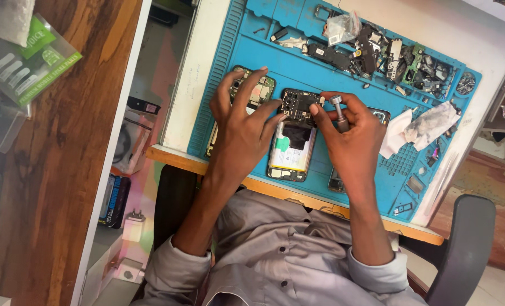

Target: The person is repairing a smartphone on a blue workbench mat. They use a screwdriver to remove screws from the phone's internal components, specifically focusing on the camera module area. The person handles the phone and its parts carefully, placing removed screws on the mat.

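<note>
Opened phone (291,141) lies back-up at centre of frame on the blue work mat (331,62), circuit board exposed at its top end, pale battery w/ a green patch below. Left hand (246,122) rests on the phone's left edge, fingers spread wide, holding nothing; thumb and forefinger touch the board area. Under that hand, just left of the phone, a second phone frame (258,90) w/ green board showing. Right hand (348,133) is closed round a small metal screwdriver (338,110), silver cap up, forefinger tip at the phone's upper right corner; the driver's tip is hidden.

Right of that hand: crumpled white tissue (428,122) on the mat, near it. Upper right of frame: a heap of loose phone parts (399,59) along the mat's top trays, plus a small clear bag (342,25). Mat sits on a white table (207,68) w/ a wooden front edge. Left of frame: wooden counter (48,187) carrying a clear packet w/ a green label (28,65). Bottom: grey shirt sleeves, dark chair arm (462,243) lower right.
</note>
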